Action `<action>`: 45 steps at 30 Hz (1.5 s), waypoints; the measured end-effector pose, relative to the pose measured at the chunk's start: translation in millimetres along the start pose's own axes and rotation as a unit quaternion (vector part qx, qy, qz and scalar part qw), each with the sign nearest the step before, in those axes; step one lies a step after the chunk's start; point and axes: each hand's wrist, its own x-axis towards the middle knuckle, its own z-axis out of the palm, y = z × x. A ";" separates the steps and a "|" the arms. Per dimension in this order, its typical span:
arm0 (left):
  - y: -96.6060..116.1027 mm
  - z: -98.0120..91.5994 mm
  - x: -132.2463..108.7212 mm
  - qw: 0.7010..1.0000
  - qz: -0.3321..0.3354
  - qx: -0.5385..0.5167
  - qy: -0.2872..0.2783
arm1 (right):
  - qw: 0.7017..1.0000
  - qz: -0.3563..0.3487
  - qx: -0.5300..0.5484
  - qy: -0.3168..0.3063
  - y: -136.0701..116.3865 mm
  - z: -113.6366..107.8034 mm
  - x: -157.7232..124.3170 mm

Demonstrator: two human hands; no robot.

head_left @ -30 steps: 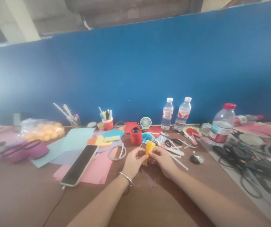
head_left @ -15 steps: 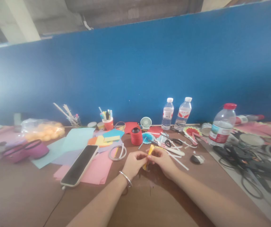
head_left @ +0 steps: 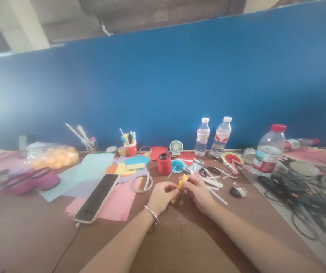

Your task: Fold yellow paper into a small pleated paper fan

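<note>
Both hands meet over the brown table, around a narrow folded strip of yellow paper [head_left: 182,182] that stands tilted. My left hand [head_left: 160,196], with a silver bangle at the wrist, pinches its lower part between thumb and fingers. On the other side, the fingers of my right hand [head_left: 200,194] are closed against the strip's upper part. Just beyond lie a blue pleated paper fan [head_left: 178,165] and a red thread spool [head_left: 164,163]. Black-handled scissors [head_left: 202,172] and white paper strips [head_left: 218,197] are beyond my right hand.
Coloured paper sheets [head_left: 120,201] and a phone [head_left: 97,198] with a cable lie left. A cup of pens [head_left: 130,148], a small fan [head_left: 176,148] and water bottles [head_left: 202,137] stand at the back. A mouse [head_left: 238,191], a large bottle [head_left: 268,151] and tangled cables [head_left: 302,201] are right.
The yellow strip leans more to the right, and more of its length shows. My right hand has shifted slightly right, away from my left, which stays almost in place.
</note>
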 end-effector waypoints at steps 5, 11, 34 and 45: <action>-0.6 -2.0 -0.5 0.994 0.003 0.096 0.055 | 0.997 -0.028 -0.069 -0.028 -2.1 -0.6 0.3; -0.9 -2.4 -0.2 0.989 0.038 0.131 0.053 | 0.989 -0.048 -0.135 -0.022 -4.1 -3.4 1.9; 4.3 -2.9 -0.1 0.992 0.038 0.115 -0.023 | 0.996 0.009 -0.089 0.003 -3.0 0.8 0.0; -5.2 -5.3 -0.5 0.995 -0.019 0.073 -0.072 | 0.997 -0.010 -0.042 0.062 4.1 -8.6 8.0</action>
